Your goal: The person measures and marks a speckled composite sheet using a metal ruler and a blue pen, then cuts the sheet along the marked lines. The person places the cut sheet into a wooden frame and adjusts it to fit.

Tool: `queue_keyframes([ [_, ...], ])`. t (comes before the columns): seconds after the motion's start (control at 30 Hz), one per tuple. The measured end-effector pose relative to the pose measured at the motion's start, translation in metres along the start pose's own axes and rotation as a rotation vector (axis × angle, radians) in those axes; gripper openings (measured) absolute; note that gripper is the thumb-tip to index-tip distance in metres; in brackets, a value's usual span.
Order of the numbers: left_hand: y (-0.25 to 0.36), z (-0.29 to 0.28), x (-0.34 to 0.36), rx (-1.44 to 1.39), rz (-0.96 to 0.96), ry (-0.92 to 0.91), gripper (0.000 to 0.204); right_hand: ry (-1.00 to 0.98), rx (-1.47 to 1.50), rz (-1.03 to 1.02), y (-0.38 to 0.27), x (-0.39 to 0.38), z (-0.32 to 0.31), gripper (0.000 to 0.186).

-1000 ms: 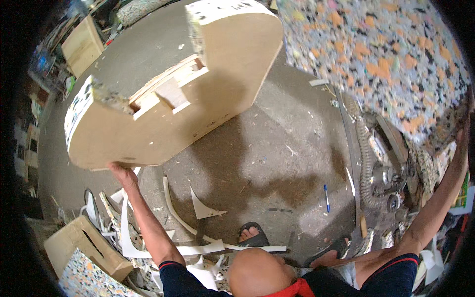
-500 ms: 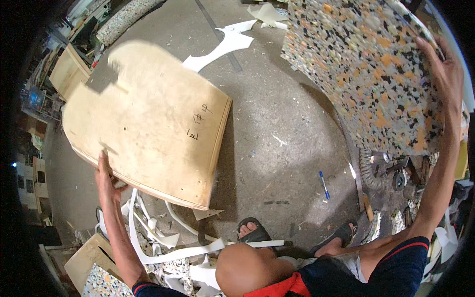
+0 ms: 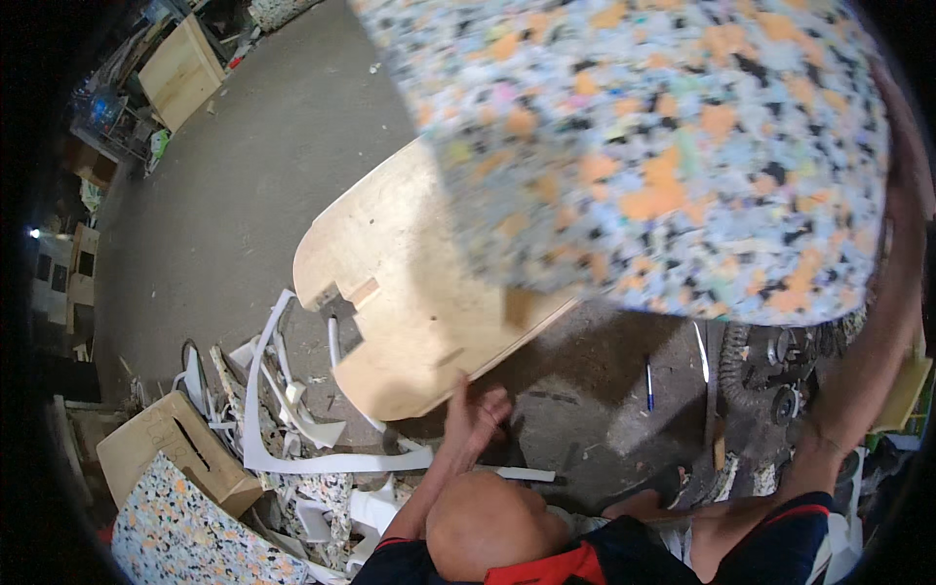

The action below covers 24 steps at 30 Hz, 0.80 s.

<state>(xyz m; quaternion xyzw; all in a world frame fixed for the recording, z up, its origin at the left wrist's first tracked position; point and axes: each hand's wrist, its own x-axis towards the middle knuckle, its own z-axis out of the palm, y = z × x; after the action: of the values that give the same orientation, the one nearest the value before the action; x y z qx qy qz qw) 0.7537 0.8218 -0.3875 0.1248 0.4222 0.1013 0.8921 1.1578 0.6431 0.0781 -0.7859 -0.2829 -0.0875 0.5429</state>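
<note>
A pale plywood board (image 3: 390, 244) with a rounded end and a notch lies tilted in front of me. My left hand (image 3: 476, 411) grips its near edge, thumb on the top face and fingers below. A thick sheet of speckled foam (image 3: 673, 166), orange, black and white, fills the upper right and covers the board's right part. At the sheet's far right edge my right hand (image 3: 905, 136) is shut on it; the fingers are dim and partly hidden. The sheet hangs raised, close to my view.
White offcuts (image 3: 341, 460) and foam scraps litter the floor near my left. A cardboard box (image 3: 175, 448) and a speckled foam piece (image 3: 200, 531) sit at lower left. A blue pen (image 3: 649, 383) lies on the floor, left of a ridged hose (image 3: 733, 361) and machine parts.
The plywood board has turned counterclockwise and come nearer and to the right with my left hand. My right hand has swung the foam sheet leftward, over part of the board.
</note>
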Motion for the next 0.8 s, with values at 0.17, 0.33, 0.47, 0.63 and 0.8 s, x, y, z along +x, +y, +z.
queue_keyframes([
  [0.17, 0.017, -0.028, -0.051, -0.068, 0.021, 0.076, 0.072, -0.23, 0.02, 0.398, 0.123, -0.054, 0.123, 0.047],
  [0.33, 0.1, -0.057, -0.046, 0.243, 0.539, 0.462, 0.069, -0.314, -0.392, -0.004, 0.308, -0.183, 0.227, 0.052],
  [0.47, 0.144, -0.09, -0.004, 1.398, 0.862, 0.771, 0.054, -0.206, -0.376, 0.219, 0.309, -0.213, 0.203, 0.048],
  [0.63, 0.126, -0.02, 0.104, 1.487, 0.734, 0.89, 0.074, -0.491, -0.96, 0.662, 0.419, -0.265, 0.003, 0.04],
  [0.8, 0.092, 0.036, 0.124, 1.496, 0.645, 0.982, 0.091, -0.691, -1.226, 1.023, 0.485, -0.362, -0.107, 0.038],
])
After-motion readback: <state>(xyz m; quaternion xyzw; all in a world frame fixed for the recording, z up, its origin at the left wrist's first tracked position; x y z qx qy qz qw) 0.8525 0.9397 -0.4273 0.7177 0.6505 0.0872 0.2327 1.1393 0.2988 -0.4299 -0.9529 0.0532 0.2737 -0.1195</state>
